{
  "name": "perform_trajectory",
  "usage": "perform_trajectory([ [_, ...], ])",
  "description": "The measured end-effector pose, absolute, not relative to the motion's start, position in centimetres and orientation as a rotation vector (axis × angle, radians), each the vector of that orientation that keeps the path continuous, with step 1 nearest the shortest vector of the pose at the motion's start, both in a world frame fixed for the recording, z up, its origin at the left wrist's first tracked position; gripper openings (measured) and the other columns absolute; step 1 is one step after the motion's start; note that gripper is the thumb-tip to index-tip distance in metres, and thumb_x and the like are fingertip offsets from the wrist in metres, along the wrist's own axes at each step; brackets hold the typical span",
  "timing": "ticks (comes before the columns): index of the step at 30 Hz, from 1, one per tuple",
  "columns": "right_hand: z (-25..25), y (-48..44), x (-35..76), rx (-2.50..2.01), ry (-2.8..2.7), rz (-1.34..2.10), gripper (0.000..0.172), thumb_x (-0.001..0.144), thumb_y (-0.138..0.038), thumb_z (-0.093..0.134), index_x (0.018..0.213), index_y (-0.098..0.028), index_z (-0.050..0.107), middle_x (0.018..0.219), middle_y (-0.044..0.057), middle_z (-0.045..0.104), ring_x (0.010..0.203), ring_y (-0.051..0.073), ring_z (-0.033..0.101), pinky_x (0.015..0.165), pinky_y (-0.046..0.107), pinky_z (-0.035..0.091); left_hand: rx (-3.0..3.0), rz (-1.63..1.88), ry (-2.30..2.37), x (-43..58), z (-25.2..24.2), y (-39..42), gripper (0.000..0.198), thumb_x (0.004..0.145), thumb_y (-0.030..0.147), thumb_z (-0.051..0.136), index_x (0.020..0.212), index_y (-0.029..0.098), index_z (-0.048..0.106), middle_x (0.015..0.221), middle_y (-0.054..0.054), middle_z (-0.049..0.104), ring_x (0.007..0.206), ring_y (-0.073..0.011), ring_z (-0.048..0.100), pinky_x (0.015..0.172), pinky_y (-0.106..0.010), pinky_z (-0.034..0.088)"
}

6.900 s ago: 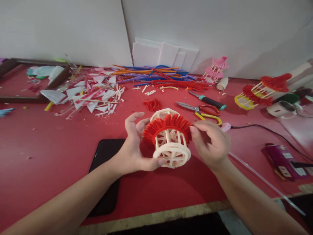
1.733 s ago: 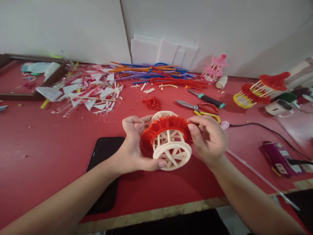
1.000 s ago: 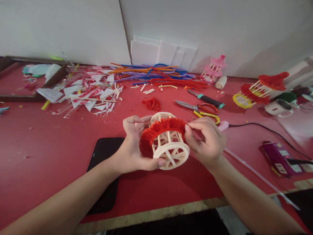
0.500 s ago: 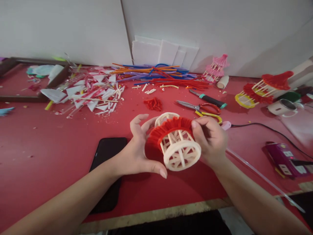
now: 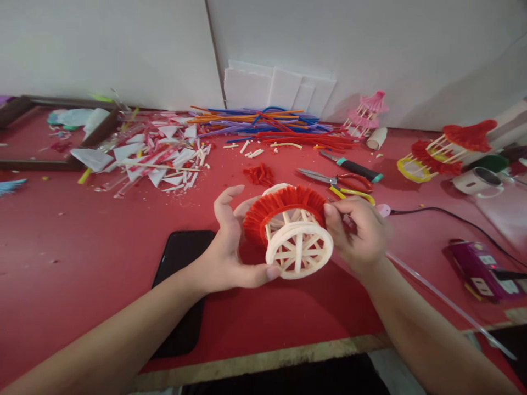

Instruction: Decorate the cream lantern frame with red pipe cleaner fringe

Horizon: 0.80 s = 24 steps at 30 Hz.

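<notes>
A small cream straw lantern frame (image 5: 298,247) with a ring of red straw fringe (image 5: 284,204) is held above the red table (image 5: 82,247). Its wheel-shaped end faces me. My left hand (image 5: 226,252) cradles it from the left, thumb under the near rim and fingers curled behind the fringe. My right hand (image 5: 362,233) grips the right side, fingertips pinched on the red fringe.
A black phone (image 5: 181,285) lies under my left wrist. Behind are cut red straw bits (image 5: 258,174), scissors (image 5: 335,180), a knife (image 5: 354,167), coloured straws (image 5: 263,123), paper scraps (image 5: 152,159), finished lanterns (image 5: 448,148), a cable (image 5: 444,216) and a purple box (image 5: 480,269).
The lantern has tilted so its wheel end turns more toward me. My left thumb has closed back under the near rim after briefly loosening.
</notes>
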State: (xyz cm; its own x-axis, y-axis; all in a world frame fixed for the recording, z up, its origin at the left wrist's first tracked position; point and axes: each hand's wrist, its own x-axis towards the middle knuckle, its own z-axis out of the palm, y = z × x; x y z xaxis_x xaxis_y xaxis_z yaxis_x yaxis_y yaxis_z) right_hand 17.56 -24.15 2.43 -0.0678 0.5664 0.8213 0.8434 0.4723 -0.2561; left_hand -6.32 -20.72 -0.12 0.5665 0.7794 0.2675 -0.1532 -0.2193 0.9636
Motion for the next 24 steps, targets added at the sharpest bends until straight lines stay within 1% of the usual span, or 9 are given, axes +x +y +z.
perform_trajectory([
  [4,2.29,-23.97,17.45,-1.212,-1.786,-0.421,0.014,0.095,-0.015,0.062,0.084,-0.022,0.057,0.067,-0.002,0.063,0.059,0.010,0.058,0.057,0.024,0.048,1.633,0.976,0.547,-6.22,-0.03,-20.69,0.105,0.068,0.034,0.089,0.142,0.032,0.015,0.148,-0.018,0.040,0.146,-0.0425,0.041,0.120,-0.074,0.027],
  [8,2.23,-24.03,17.42,-1.199,-1.784,-0.425,0.013,0.094,-0.015,0.064,0.084,-0.021,0.058,0.067,-0.002,0.065,0.059,0.011,0.059,0.058,0.024,0.049,1.711,1.014,0.527,-6.02,-0.06,-20.73,0.112,0.065,0.031,0.091,0.144,0.032,0.012,0.148,-0.018,0.038,0.144,-0.0422,0.042,0.119,-0.071,0.032],
  [11,2.52,-24.18,17.41,-1.229,-1.757,-0.332,0.010,0.093,-0.016,0.065,0.086,-0.022,0.063,0.071,-0.001,0.070,0.064,0.012,0.065,0.061,0.025,0.051,1.734,1.041,0.529,-5.93,-0.07,-20.75,0.114,0.065,0.031,0.090,0.146,0.033,0.010,0.149,-0.019,0.037,0.145,-0.0425,0.041,0.119,-0.072,0.030],
  [15,2.81,-24.22,17.36,-1.282,-1.694,-0.170,0.008,0.094,-0.020,0.064,0.088,-0.023,0.067,0.078,0.000,0.075,0.069,0.014,0.069,0.065,0.028,0.054,1.746,1.052,0.523,-5.90,-0.04,-20.62,0.110,0.068,0.033,0.088,0.146,0.034,0.011,0.150,-0.018,0.037,0.147,-0.0419,0.038,0.120,-0.073,0.027],
  [17,2.66,-24.12,17.43,-1.273,-1.712,-0.176,0.011,0.095,-0.020,0.062,0.085,-0.023,0.066,0.075,0.000,0.074,0.067,0.014,0.067,0.063,0.028,0.053,1.754,1.043,0.519,-5.90,-0.08,-20.52,0.109,0.069,0.034,0.087,0.146,0.034,0.011,0.150,-0.018,0.037,0.146,-0.0416,0.039,0.120,-0.073,0.029],
  [21,2.09,-23.86,17.64,-1.227,-1.792,-0.312,0.013,0.094,-0.018,0.063,0.082,-0.023,0.061,0.070,-0.002,0.067,0.064,0.013,0.061,0.063,0.028,0.050,1.784,1.039,0.543,-5.94,-0.19,-20.41,0.110,0.067,0.033,0.089,0.145,0.034,0.011,0.149,-0.018,0.037,0.142,-0.0410,0.044,0.118,-0.070,0.035],
  [24,2.09,-23.80,17.61,-1.245,-1.798,-0.310,0.017,0.094,-0.017,0.063,0.079,-0.023,0.059,0.066,-0.003,0.063,0.060,0.012,0.057,0.060,0.027,0.047,1.815,1.046,0.555,-5.99,-0.20,-20.36,0.110,0.067,0.034,0.088,0.145,0.034,0.011,0.149,-0.017,0.037,0.141,-0.0411,0.044,0.117,-0.070,0.036],
])
